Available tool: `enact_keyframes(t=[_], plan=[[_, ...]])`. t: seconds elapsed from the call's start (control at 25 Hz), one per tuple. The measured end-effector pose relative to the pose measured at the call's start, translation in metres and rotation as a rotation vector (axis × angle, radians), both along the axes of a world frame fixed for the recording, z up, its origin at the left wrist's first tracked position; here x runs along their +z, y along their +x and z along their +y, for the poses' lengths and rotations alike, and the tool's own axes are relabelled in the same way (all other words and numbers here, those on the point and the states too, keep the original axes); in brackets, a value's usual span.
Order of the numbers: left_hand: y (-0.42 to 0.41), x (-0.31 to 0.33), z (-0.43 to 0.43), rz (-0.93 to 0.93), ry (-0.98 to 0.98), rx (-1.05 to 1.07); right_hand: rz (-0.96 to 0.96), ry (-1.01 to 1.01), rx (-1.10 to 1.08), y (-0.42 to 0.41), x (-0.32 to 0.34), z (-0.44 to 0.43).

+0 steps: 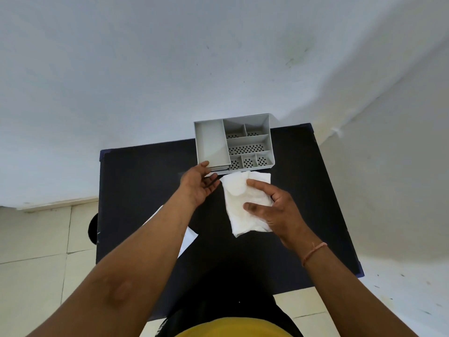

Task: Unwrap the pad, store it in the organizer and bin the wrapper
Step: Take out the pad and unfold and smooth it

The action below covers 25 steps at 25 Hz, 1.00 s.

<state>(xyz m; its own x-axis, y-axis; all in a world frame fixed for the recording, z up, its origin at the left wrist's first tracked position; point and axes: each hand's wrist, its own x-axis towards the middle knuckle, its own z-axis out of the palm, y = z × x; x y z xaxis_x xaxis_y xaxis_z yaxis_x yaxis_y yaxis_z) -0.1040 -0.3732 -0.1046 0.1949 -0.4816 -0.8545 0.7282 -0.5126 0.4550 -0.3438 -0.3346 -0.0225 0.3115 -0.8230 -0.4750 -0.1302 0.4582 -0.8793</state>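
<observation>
The white pad (239, 203) is lying on the black table (150, 181), just in front of the grey organizer (234, 142), its far edge nearly reaching the organizer's front wall. The right hand (279, 210) is pressing on the pad's right side, thumb and fingers spread over the white material and closing on it. Whether wrapper material is still lying around the pad cannot be told.

The left hand (198, 182) is hovering at the organizer's near left corner, palm turned inward, fingers apart and gripping nothing; its fingertips are sitting just beside the pad's left corner and the organizer's front edge.

The organizer is standing at the table's far edge, showing one long compartment on the left and several smaller perforated compartments on the right. A white sheet (187, 239) is lying on the table, nearer the person than the organizer, partly hidden beneath the left forearm. A thin band (313, 252) is sitting around the right wrist.
</observation>
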Motion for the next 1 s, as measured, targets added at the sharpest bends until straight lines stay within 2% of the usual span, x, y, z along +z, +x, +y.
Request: enact_keyframes(t=[0.12,0.4,0.64,1.0], plan=[[-0.001,-0.01,0.023,0.039,0.007,-0.001,-0.013,-0.004,0.019,-0.002,-0.005,-0.008],[-0.032,-0.024,0.095,-0.009,0.071,-0.077,-0.01,-0.001,0.046,-0.005,-0.015,-0.018],[-0.037,-0.027,0.1,-0.056,0.084,-0.108,-0.012,0.019,0.073,0.0,-0.025,-0.014],[-0.041,-0.028,0.106,0.012,0.075,-0.093,0.024,0.02,0.107,0.012,-0.033,-0.013]])
